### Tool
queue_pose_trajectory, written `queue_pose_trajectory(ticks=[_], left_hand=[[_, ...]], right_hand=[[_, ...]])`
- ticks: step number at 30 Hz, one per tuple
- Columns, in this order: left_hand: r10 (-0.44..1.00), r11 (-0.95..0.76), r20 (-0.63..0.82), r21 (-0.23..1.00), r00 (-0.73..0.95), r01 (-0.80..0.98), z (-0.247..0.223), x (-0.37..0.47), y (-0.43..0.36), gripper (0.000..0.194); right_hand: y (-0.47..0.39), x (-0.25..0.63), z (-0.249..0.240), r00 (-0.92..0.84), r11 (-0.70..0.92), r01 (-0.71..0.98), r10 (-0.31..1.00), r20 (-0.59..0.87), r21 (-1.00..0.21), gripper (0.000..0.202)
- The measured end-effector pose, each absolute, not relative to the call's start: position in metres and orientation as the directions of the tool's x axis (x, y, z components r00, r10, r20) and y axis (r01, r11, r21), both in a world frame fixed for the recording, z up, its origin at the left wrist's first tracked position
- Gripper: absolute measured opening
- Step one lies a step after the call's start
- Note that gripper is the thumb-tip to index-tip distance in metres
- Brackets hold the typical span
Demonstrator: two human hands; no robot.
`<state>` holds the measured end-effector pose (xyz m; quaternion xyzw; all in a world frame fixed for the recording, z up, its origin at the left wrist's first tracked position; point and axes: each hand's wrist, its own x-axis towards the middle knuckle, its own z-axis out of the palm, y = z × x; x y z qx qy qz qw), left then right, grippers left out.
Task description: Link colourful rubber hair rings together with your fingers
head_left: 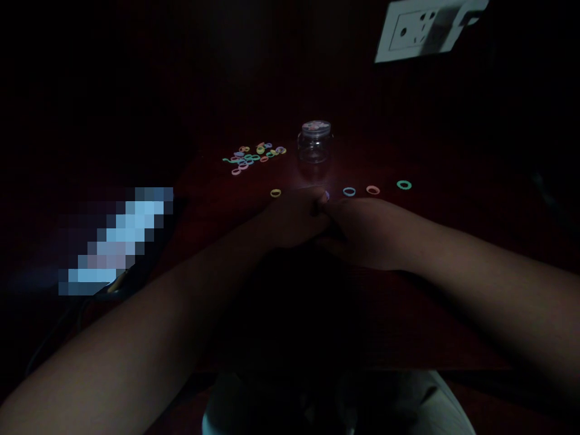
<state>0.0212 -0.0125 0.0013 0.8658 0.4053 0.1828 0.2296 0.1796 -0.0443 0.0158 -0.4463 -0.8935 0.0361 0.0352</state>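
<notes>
My left hand [299, 216] and my right hand [368, 232] meet over the dark red table, fingers closed together. A small purple band [327, 196] shows at their fingertips; the dim light hides which fingers grip it. To the left of the hands lies a yellow band [275, 193]. On the right a blue band [348, 191], a pink band [373, 190] and a green scalloped band [404, 185] lie roughly in a row. Just behind the hands stands a clear lidded jar [315, 151].
Many coloured bands [249, 158] lie in a loose pile at the back left. A bright, pixelated screen [120, 238] is at the left, with a cable below it. A white socket plate [419, 30] is at the upper right. The table's front edge [362, 370] is near my lap.
</notes>
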Motion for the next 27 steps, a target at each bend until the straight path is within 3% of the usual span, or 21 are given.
queue_pose_trajectory(ticks=[27], left_hand=[[0.799,-0.549,0.122,0.547,0.588,0.632,0.0016,0.0227,-0.0141,0.012]], right_hand=[[-0.0449,0.1802,0.0171,-0.578,0.574,0.811,0.816,-0.007,-0.11,0.047]])
